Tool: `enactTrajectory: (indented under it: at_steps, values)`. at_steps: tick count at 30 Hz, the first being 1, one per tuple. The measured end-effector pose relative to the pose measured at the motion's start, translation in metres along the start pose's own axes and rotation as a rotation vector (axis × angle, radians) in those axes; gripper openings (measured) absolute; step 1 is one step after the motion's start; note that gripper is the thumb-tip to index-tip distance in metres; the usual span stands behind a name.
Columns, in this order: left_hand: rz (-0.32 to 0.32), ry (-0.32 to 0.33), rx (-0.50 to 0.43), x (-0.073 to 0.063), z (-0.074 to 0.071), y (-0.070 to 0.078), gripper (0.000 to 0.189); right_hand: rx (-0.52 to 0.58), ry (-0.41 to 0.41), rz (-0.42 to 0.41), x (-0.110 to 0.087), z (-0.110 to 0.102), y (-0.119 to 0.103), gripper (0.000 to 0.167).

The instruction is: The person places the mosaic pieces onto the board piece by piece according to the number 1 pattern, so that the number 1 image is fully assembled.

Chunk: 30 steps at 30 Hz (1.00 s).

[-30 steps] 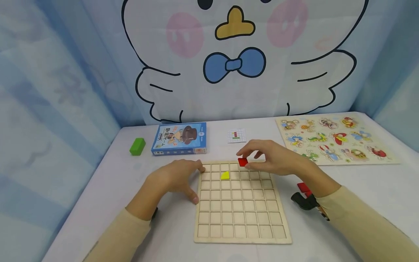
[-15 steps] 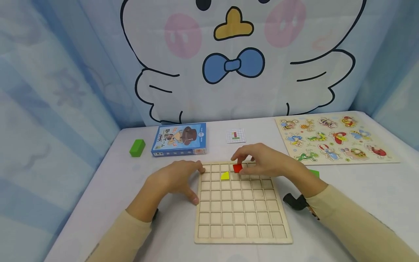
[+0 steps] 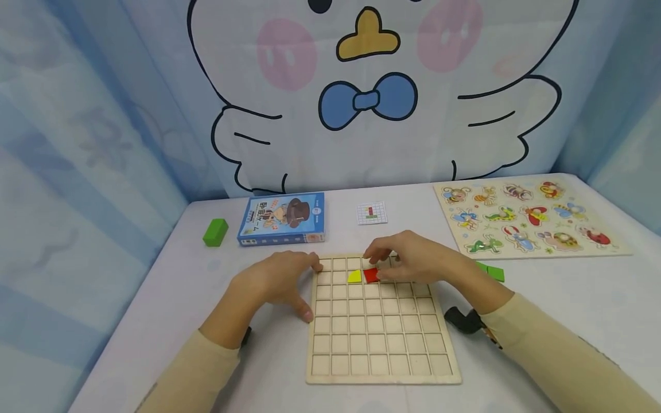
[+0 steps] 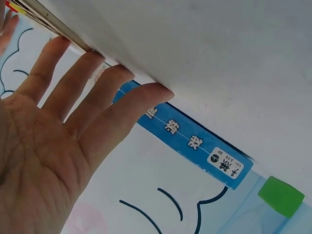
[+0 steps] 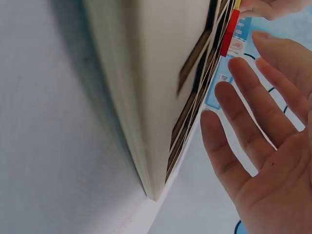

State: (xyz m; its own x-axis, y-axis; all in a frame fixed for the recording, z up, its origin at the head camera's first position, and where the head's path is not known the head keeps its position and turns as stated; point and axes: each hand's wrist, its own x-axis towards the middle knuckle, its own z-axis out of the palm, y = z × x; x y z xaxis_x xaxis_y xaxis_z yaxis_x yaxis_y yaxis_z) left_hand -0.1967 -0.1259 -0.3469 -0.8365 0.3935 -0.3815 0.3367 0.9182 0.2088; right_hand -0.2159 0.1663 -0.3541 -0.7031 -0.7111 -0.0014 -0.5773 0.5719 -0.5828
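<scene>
Red tile (image 3: pixel 370 276) on board (image 3: pixel 384 344), just beside right grip (image 3: pixel 410 257).

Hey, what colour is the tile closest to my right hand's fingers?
Red; the tile shows best in the head view.

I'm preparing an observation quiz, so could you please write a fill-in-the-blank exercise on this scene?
1. The right hand is nearest the ____ tile.
2. Left of that tile, on the wooden grid board, lies a ____ tile.
3. The thumb of the left hand touches the board's ____ edge.
4. The block beside the blue game box is ____.
Missing words: red; yellow; left; green.
</scene>
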Motion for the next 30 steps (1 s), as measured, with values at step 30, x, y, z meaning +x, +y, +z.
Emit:
enactTrajectory:
  at_steps: [30]
  values:
    - [-0.010, 0.000, 0.001, -0.0009, -0.0004, 0.0028, 0.089, -0.135, -0.036, -0.017, 0.0044, 0.0085, 0.0035, 0.028]
